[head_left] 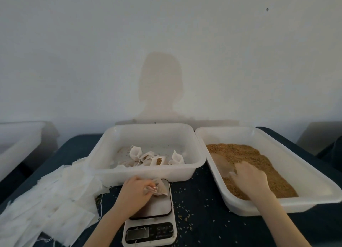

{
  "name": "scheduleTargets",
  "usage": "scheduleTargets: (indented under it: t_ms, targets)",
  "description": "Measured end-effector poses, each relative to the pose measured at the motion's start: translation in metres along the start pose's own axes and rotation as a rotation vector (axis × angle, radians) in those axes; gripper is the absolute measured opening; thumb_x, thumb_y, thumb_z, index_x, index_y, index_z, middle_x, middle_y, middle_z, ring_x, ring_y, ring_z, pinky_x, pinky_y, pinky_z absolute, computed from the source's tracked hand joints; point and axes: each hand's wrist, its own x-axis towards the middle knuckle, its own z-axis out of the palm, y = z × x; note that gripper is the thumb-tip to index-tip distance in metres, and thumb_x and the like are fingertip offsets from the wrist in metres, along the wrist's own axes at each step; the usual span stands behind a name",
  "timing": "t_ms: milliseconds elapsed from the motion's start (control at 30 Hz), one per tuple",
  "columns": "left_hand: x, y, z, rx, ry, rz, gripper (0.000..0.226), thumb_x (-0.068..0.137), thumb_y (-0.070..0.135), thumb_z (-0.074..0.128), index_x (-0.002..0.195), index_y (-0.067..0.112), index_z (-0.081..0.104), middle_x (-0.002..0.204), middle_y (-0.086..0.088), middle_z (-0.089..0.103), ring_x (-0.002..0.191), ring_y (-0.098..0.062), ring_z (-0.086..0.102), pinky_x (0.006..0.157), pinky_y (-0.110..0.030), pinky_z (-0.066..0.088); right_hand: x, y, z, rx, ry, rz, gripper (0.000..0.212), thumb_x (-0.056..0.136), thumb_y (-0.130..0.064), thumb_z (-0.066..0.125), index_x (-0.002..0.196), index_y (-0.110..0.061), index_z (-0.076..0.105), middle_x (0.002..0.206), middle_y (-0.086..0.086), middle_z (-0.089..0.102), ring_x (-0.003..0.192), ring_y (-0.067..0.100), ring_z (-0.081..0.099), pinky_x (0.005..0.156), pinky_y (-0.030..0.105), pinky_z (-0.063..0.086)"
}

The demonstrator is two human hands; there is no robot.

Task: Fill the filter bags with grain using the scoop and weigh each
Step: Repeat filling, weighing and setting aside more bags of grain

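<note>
- Filter bags: the empty ones (46, 206) lie in a loose pile at the near left of the dark table (199, 209), beside the scale. It is better to keep this pile away from the platform, so that no corner leans on it and changes the weight.
- The left hand (135, 193) pinches the gathered top of one filled filter bag (157, 188), which sits on the far part of the scale (150, 219). For a true reading, I think the fingers must let go fully and the bag must rest only on the platform.
- The display is too dim to read here.
- The middle tray (103, 165), just behind the scale, holds several finished bags (148, 158). The weighed bag should go there.
- The right hand (249, 180) is curled around the handle of the translucent scoop (222, 163), low in the grain (259, 158) of the right tray (305, 174). A modest scoop is wiser, because loose kernels (185, 215) already lie on the table.
</note>
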Motion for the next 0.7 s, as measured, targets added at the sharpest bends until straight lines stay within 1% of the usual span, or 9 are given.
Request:
scheduleTargets:
  t_ms: [33, 100, 167, 200, 267, 367, 500, 567, 700]
  targets:
    - [-0.005, -0.003, 0.000, -0.086, -0.002, -0.003, 0.012, 0.089, 0.043, 0.053, 0.099, 0.046, 0.059, 0.100, 0.024, 0.052, 0.094, 0.004, 0.039, 0.088, -0.021, 0.032, -0.002, -0.010, -0.001, 0.058, 0.110, -0.047, 0.025, 0.098, -0.037, 0.044, 0.115, -0.022, 0.057, 0.105, -0.007, 0.055, 0.091, 0.012, 0.058, 0.070, 0.024, 0.048]
    - [-0.012, -0.010, -0.001, -0.337, 0.052, -0.024, 0.013, 0.087, 0.039, 0.060, 0.094, 0.049, 0.056, 0.103, 0.029, 0.053, 0.098, 0.011, 0.044, 0.086, -0.016, 0.032, -0.009, -0.035, -0.001, 0.307, 0.249, -0.181, 0.022, 0.096, -0.033, 0.050, 0.116, -0.029, 0.059, 0.107, -0.014, 0.057, 0.086, 0.001, 0.056, 0.067, 0.013, 0.043]
    - [-0.020, -0.021, -0.002, -0.579, 0.112, -0.054, 0.023, 0.088, 0.026, 0.061, 0.100, 0.045, 0.058, 0.106, 0.028, 0.057, 0.104, 0.013, 0.047, 0.087, -0.014, 0.036, -0.018, -0.065, 0.000, 0.553, 0.231, -0.291, 0.016, 0.094, -0.029, 0.054, 0.107, -0.032, 0.063, 0.093, -0.020, 0.058, 0.072, -0.006, 0.054, 0.059, 0.009, 0.038]
    - [-0.024, -0.026, -0.001, -0.683, 0.140, -0.084, 0.023, 0.090, 0.022, 0.059, 0.104, 0.040, 0.060, 0.108, 0.022, 0.060, 0.105, 0.009, 0.050, 0.088, -0.018, 0.041, -0.022, -0.079, 0.005, 0.633, 0.190, -0.320, 0.013, 0.094, -0.028, 0.055, 0.102, -0.033, 0.064, 0.084, -0.021, 0.057, 0.066, -0.006, 0.053, 0.057, 0.010, 0.039]
    - [-0.030, -0.033, 0.001, -0.824, 0.219, -0.167, 0.018, 0.092, 0.020, 0.056, 0.106, 0.028, 0.064, 0.108, 0.010, 0.064, 0.103, 0.000, 0.056, 0.090, -0.025, 0.046, -0.027, -0.102, 0.022, 0.701, 0.114, -0.362, 0.010, 0.093, -0.030, 0.056, 0.092, -0.031, 0.066, 0.072, -0.017, 0.059, 0.065, -0.004, 0.056, 0.057, 0.011, 0.043]
    - [-0.035, -0.038, 0.009, -0.816, 0.337, -0.273, 0.017, 0.093, 0.018, 0.053, 0.103, 0.025, 0.064, 0.102, 0.010, 0.066, 0.099, -0.002, 0.058, 0.088, -0.024, 0.045, -0.028, -0.123, 0.052, 0.753, 0.021, -0.327, 0.014, 0.094, -0.029, 0.055, 0.089, -0.030, 0.068, 0.073, -0.015, 0.064, 0.066, -0.005, 0.058, 0.059, 0.011, 0.045]
    - [-0.039, -0.044, 0.021, -0.773, 0.416, -0.353, 0.023, 0.093, 0.013, 0.051, 0.088, 0.033, 0.062, 0.092, 0.017, 0.065, 0.088, 0.008, 0.056, 0.075, -0.012, 0.039, -0.025, -0.131, 0.083, 0.891, -0.027, -0.181, 0.020, 0.094, -0.023, 0.056, 0.080, -0.035, 0.064, 0.077, -0.016, 0.065, 0.074, -0.008, 0.059, 0.063, 0.008, 0.043]
    - [-0.039, -0.048, 0.024, -0.766, 0.448, -0.382, 0.025, 0.093, 0.013, 0.050, 0.084, 0.032, 0.063, 0.089, 0.015, 0.065, 0.086, 0.008, 0.056, 0.073, -0.013, 0.039, -0.024, -0.132, 0.092, 0.902, -0.020, -0.151, 0.024, 0.094, -0.022, 0.055, 0.076, -0.036, 0.063, 0.075, -0.017, 0.065, 0.075, -0.010, 0.058, 0.062, 0.007, 0.043]
    - [-0.039, -0.053, 0.028, -0.732, 0.461, -0.425, 0.027, 0.093, 0.012, 0.050, 0.078, 0.031, 0.062, 0.081, 0.010, 0.066, 0.081, -0.001, 0.058, 0.073, -0.021, 0.041, -0.021, -0.132, 0.097, 0.865, -0.049, -0.154, 0.024, 0.093, -0.024, 0.054, 0.077, -0.038, 0.063, 0.077, -0.020, 0.065, 0.075, -0.009, 0.059, 0.062, 0.010, 0.044]
